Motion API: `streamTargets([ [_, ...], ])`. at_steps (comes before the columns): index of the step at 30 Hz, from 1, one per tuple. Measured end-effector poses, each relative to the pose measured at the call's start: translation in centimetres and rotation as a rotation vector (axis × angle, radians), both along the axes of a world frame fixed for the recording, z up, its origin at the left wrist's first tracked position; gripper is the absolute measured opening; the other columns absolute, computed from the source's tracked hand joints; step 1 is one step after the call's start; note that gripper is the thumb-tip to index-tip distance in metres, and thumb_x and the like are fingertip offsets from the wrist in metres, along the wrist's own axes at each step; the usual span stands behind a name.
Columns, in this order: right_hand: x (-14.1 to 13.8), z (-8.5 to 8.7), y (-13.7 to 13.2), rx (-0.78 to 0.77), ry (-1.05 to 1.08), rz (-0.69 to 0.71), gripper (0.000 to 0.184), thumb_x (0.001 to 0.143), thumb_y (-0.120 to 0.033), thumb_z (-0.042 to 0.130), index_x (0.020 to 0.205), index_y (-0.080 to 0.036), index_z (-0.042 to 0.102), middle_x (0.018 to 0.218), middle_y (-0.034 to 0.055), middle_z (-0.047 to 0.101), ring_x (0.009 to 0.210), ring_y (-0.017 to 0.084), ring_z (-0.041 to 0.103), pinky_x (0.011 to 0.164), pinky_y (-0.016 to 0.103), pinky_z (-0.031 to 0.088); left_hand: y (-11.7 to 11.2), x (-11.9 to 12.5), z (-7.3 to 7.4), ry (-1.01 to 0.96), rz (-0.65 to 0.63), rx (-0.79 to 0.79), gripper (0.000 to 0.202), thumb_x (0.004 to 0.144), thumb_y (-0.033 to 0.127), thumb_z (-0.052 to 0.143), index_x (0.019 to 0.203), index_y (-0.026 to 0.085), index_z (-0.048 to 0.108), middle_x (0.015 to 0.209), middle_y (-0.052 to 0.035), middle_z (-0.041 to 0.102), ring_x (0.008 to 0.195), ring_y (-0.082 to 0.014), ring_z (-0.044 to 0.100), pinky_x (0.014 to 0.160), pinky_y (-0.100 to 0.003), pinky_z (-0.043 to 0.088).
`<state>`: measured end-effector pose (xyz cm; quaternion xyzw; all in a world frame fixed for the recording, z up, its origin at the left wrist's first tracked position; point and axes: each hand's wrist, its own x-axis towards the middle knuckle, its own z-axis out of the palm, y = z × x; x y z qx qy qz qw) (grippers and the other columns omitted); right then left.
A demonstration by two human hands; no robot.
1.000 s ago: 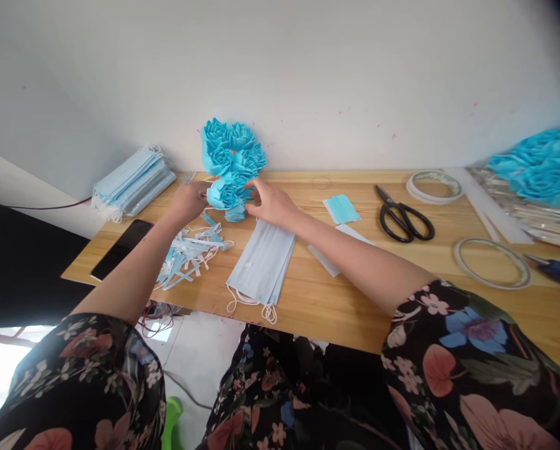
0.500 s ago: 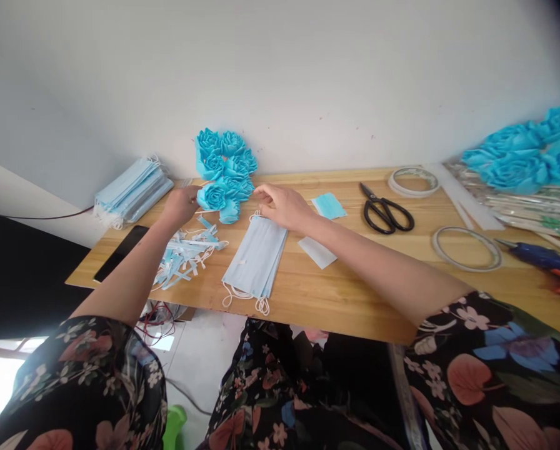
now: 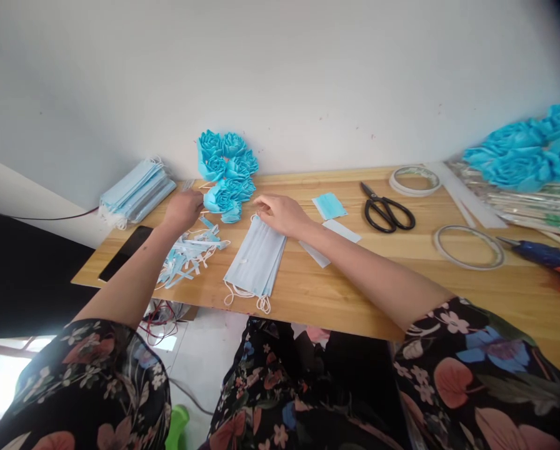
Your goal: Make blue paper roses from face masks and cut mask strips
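Observation:
My left hand (image 3: 185,210) is closed, its fingertips at the left edge of a bright blue flower (image 3: 219,199) with layered petals. This flower lies at the front of a cluster of similar blue flowers (image 3: 233,147) against the wall. To the right, my right hand (image 3: 280,214) hovers over the top end of a stack of light blue face masks (image 3: 254,259), fingers curled together. Whether anything is between those fingers is hidden. Cut blue strips and white ear loops (image 3: 189,256) lie in a loose heap below my left hand.
At left are another mask stack (image 3: 137,190) and a black phone (image 3: 126,252). Blue and white cut pieces (image 3: 330,205) lie right of my right hand. Farther right are black-handled scissors (image 3: 385,209), tape rolls (image 3: 415,181), a glue gun (image 3: 540,252) and more blue flowers (image 3: 514,156).
The front flower has shifted slightly right, closer to the cluster, with my left hand beside it. My right hand's fingers have drawn together, and its forearm has lowered, uncovering a white piece.

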<state>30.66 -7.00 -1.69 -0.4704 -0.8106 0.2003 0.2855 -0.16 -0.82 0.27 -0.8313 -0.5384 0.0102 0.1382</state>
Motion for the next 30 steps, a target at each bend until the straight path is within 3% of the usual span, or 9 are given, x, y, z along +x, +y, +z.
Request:
streamTargets([
  [5,0.4,-0.8,0.0,-0.039,0.001,-0.025,0.030,0.096,-0.021,0.056,0.123,-0.018,0.070,0.123,0.0094,0.076,0.113,0.024,0.071,0.094,0.035,0.051,0.1,-0.4,0.0,0.026,-0.084,-0.014,0.032,0.097,0.026,0.035,0.080,0.019,0.062,0.088,-0.0136,0.071,0.091,-0.0277,0.066,0.079,-0.036,0.046],
  [11,0.7,-1.3,-0.3,0.009,-0.030,-0.004,0.030,0.096,-0.018,0.052,0.119,-0.017,0.071,0.120,0.0090,0.076,0.110,0.024,0.070,0.091,0.034,0.050,1.0,-0.2,-0.8,-0.029,-0.082,-0.006,0.029,0.093,0.028,0.041,0.078,0.019,0.063,0.087,-0.0149,0.070,0.088,-0.0296,0.065,0.078,-0.038,0.047],
  [19,-0.7,-0.6,-0.3,0.311,-0.136,0.174,0.039,0.095,-0.015,0.054,0.133,-0.017,0.065,0.137,0.0135,0.067,0.128,0.030,0.057,0.104,0.046,0.045,0.9,-0.5,-0.8,-0.160,-0.114,-0.030,0.031,0.091,0.031,0.040,0.070,0.020,0.060,0.080,-0.0130,0.068,0.082,-0.0271,0.064,0.077,-0.036,0.047],
  [24,-3.4,0.4,-0.5,0.466,-0.190,0.321,0.048,0.098,-0.013,0.049,0.143,-0.023,0.059,0.154,0.0093,0.055,0.142,0.030,0.044,0.113,0.050,0.039,0.7,-0.2,-0.6,-0.134,-0.092,-0.044,0.033,0.092,0.030,0.040,0.076,0.017,0.065,0.083,-0.0148,0.069,0.085,-0.0290,0.066,0.078,-0.038,0.049],
  [30,-4.1,0.9,2.0,0.407,-0.117,0.142,0.053,0.097,-0.009,0.042,0.149,-0.014,0.053,0.151,0.0138,0.057,0.138,0.030,0.047,0.116,0.049,0.038,0.6,-0.7,-0.9,-0.169,-0.196,-0.021,0.032,0.094,0.033,0.041,0.076,0.020,0.064,0.082,-0.0116,0.071,0.084,-0.0263,0.063,0.078,-0.037,0.048],
])
